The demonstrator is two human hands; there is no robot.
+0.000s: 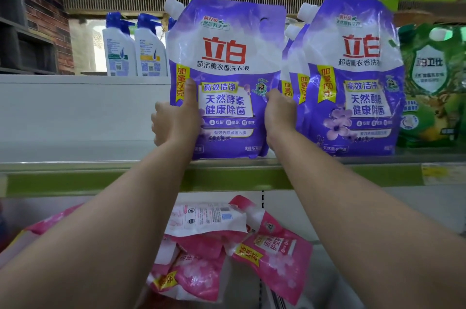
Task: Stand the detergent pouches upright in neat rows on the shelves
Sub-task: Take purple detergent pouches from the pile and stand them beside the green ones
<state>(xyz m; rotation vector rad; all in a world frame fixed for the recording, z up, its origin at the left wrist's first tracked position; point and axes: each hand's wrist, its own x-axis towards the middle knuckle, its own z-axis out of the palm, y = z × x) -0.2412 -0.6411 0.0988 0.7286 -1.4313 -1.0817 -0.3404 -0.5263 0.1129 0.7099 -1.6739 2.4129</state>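
Two bare hands hold one purple detergent pouch (228,76) upright at the front lip of the upper shelf (75,155), its flat bottom seam sitting on the shelf edge. The left hand (174,123) grips the pouch's left side, thumb pressed flat up the glossy front and fingers curled round behind; the right hand (280,113) clasps the right edge, fingers wrapped out of sight behind the film. The pouch is soft, shiny plastic, white above and purple below, with a white screw cap (174,7) angled off its top left corner. Just to its right stands a second purple pouch (353,76) of the same kind, upright, with more purple pouches (293,76) tucked behind it. Beside that stands a green pouch (432,82), also upright. Further back on the left stand two white plastic bottles (135,49) with blue pump tops. On the lower shelf (416,208) several pink pouches (252,245) lie flat in a crumpled, overlapping heap, one showing its white printed back.
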